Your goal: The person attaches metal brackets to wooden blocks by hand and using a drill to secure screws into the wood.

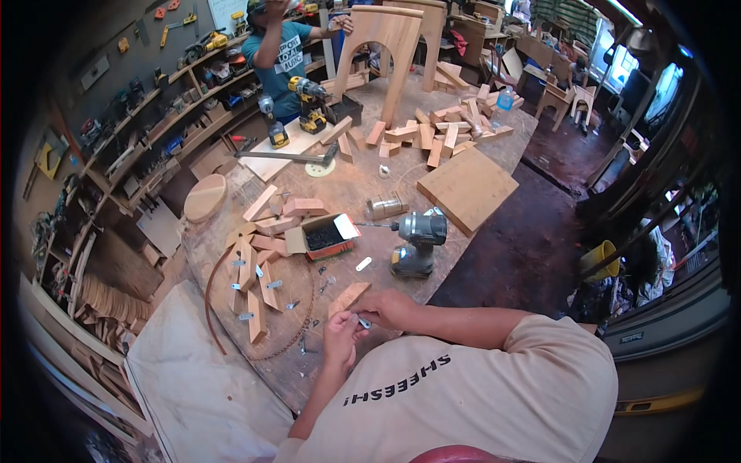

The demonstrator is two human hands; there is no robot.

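Note:
My two hands meet close to my body at the near edge of the table. My left hand [343,335] is closed around the near end of a short wooden block [349,297]. With bent fingers, my right hand [387,309] pinches at a small metal plate [364,322] by that end of the block. How the plate sits against the wood is hidden by my fingers. A grey cordless drill [418,238] stands just beyond my right hand. Left of it is an opened box of dark screws [330,237]. A loose metal plate [363,264] lies between box and hands.
Several wooden blocks with metal plates [247,266] lie at the left, loose screws [302,343] near them. Farther off are a clear jar [386,206], a square board [468,189], a block pile [455,127] and yellow drills [310,100]. Across the table, another person [282,65] touches an arched wooden piece [382,46].

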